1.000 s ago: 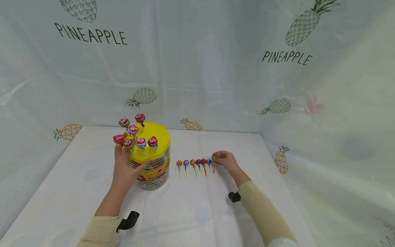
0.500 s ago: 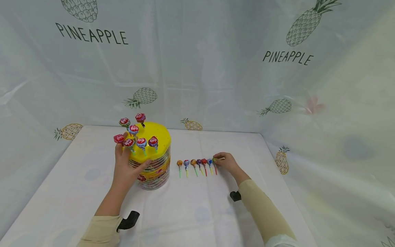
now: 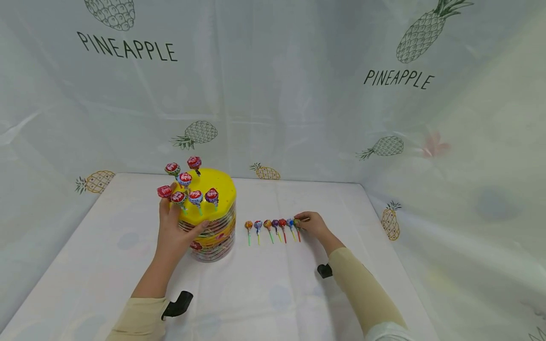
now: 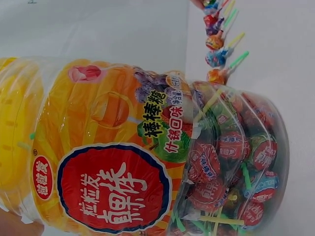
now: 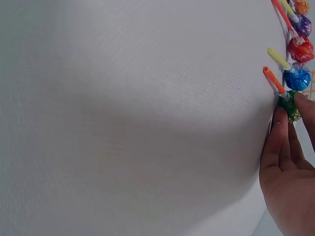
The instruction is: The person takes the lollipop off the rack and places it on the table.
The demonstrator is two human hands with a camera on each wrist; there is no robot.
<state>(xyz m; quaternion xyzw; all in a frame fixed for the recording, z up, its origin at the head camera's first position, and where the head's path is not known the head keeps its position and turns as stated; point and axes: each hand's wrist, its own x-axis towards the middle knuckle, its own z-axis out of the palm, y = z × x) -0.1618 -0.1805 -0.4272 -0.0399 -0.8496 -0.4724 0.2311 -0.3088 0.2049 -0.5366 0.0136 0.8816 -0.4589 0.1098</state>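
Note:
A clear plastic jar (image 4: 113, 147) with a yellow lid (image 3: 219, 184) stands on the table's left half, with wrapped lollipops showing through its wall. Several lollipops (image 3: 195, 198) stick up from the lid. My left hand (image 3: 172, 237) grips the jar near the top, thumb on the near side; some fingers are hidden behind the lollipops. Right of the jar, a row of several lollipops (image 3: 275, 226) lies with sticks toward me. At the row's right end, my right hand (image 3: 314, 223) pinches the head of a green-wrapped lollipop (image 5: 290, 105) with an orange-red stick. A blue lollipop (image 5: 298, 77) lies beside it.
A white cloth covers the table (image 3: 256, 293). Behind it hangs a pale curtain (image 3: 290, 109) printed with pineapples. A black wrist mount (image 3: 178, 304) juts from the left sleeve, another black mount (image 3: 325, 271) from the right.
My right hand has lowered slightly, and the green lollipop has come into view at the row's end, lying close to the blue one. The left hand and the jar stay put.

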